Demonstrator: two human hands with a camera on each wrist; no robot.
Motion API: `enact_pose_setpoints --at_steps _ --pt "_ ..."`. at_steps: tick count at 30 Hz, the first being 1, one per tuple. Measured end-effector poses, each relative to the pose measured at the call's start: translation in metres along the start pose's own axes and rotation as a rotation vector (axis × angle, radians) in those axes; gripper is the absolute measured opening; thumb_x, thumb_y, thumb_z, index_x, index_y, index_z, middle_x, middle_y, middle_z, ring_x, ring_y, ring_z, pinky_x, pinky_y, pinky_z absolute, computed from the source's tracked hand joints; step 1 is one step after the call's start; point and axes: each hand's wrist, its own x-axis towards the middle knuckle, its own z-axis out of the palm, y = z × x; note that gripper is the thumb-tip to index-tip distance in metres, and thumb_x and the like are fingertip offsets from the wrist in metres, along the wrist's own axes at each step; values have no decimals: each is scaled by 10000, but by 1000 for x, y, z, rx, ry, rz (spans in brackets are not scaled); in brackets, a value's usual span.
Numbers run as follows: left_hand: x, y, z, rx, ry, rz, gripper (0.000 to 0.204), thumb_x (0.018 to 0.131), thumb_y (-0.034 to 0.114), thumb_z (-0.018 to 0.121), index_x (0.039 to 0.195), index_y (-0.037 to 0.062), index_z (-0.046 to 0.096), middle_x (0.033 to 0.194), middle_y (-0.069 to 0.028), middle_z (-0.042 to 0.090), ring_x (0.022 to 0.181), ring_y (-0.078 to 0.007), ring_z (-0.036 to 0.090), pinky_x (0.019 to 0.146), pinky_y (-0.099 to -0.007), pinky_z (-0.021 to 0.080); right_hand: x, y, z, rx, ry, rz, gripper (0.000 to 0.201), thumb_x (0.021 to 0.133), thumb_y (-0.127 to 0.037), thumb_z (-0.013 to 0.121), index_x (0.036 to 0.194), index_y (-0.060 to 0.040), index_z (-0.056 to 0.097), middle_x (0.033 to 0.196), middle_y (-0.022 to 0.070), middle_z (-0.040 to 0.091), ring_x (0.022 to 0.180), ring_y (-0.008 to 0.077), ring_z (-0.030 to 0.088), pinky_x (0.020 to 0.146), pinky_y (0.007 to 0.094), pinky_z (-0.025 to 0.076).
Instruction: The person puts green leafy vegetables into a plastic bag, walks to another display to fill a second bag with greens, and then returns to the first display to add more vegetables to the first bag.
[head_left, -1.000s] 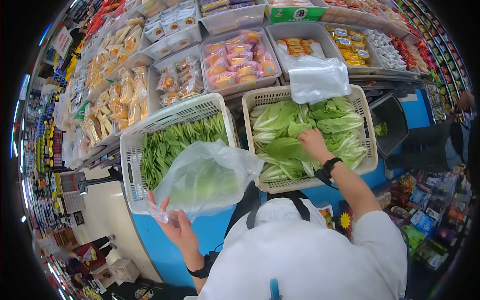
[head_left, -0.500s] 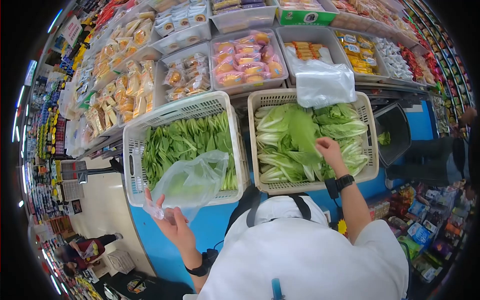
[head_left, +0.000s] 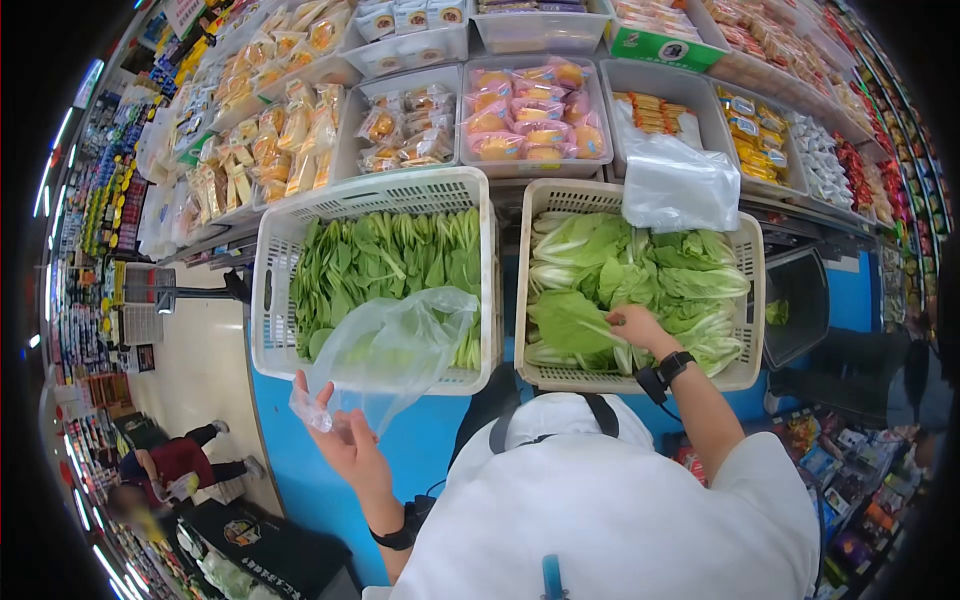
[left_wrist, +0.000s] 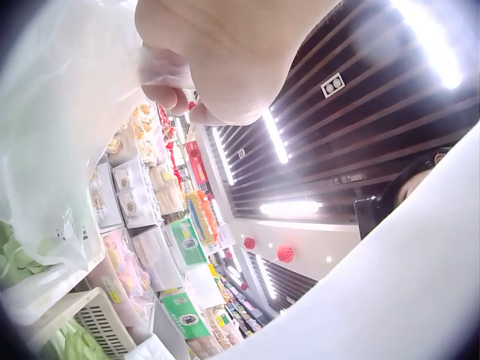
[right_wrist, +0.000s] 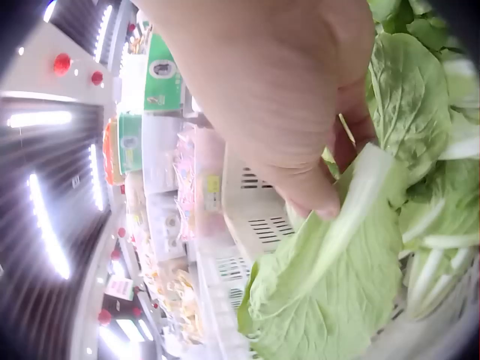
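My right hand (head_left: pixel 640 328) pinches a broad green leaf (head_left: pixel 572 322) by its white stalk, above the crate of leafy greens. In the right wrist view, the thumb presses on the pale rib while the leaf (right_wrist: pixel 330 292) hangs down below it. On the left, my left hand (head_left: pixel 355 455) holds a clear plastic bag (head_left: pixel 405 340) by its gathered edge. The bag spreads over the front of the other crate, and greens show through it. Close up in the left wrist view, the fingers are curled and the bag (left_wrist: pixel 60 135) fills the left side.
The right crate (head_left: pixel 526 300) holds pale-stalked leafy greens (head_left: pixel 690 275); the left crate (head_left: pixel 268 300) holds darker small greens (head_left: pixel 390 250). A stack of clear bags (head_left: pixel 682 190) overhangs the right crate's back rim. Snack bins (head_left: pixel 535 165) line the back, and a black bin (head_left: pixel 797 330) stands right.
My right hand has lifted the leaf from the greens and swung it down to the left. My left hand keeps its hold on the bag. The head view has shifted slightly.
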Motion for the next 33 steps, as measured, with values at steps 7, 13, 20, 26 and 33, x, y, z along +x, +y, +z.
enact_pose_setpoints --at_steps 7,13,20,26,33 --pt "-6 7 0 -2 8 -99 691 839 -52 461 1486 15 229 1449 -163 359 618 -44 433 555 -169 400 30 -27 -8 -194 117 -94 333 788 -134 683 1101 -25 646 1054 196 653 955 382 604 839 431 493" --pt "-15 -4 4 49 23 -18 635 856 -63 456 1463 -2 278 1485 -157 341 581 -35 430 480 -172 380 135 -42 1 -351 291 -343 574 791 -195 720 1316 -105 505 1368 131 484 1283 327 428 1050 492 350" --pt "-28 5 -1 125 99 -37 612 858 -55 464 1447 -13 303 1509 -152 319 562 -41 428 481 -175 378 174 -64 6 -769 83 -245 637 755 -248 778 1318 -124 506 1333 98 480 1325 283 372 1083 585 269" --pt "-30 2 -8 111 44 -127 655 869 -19 495 1471 -14 238 1533 -161 262 835 -94 511 556 -188 428 164 -62 -16 -688 136 -359 528 706 -221 790 1168 -76 581 1188 115 535 1207 318 458 1089 493 322" --pt "-11 -2 -6 48 37 -91 655 855 -34 480 1469 -2 255 1462 -171 344 578 -46 425 520 -174 390 114 -40 -60 -317 310 -443 417 711 -149 750 1078 -43 581 1095 120 621 1110 332 544 1125 464 323"
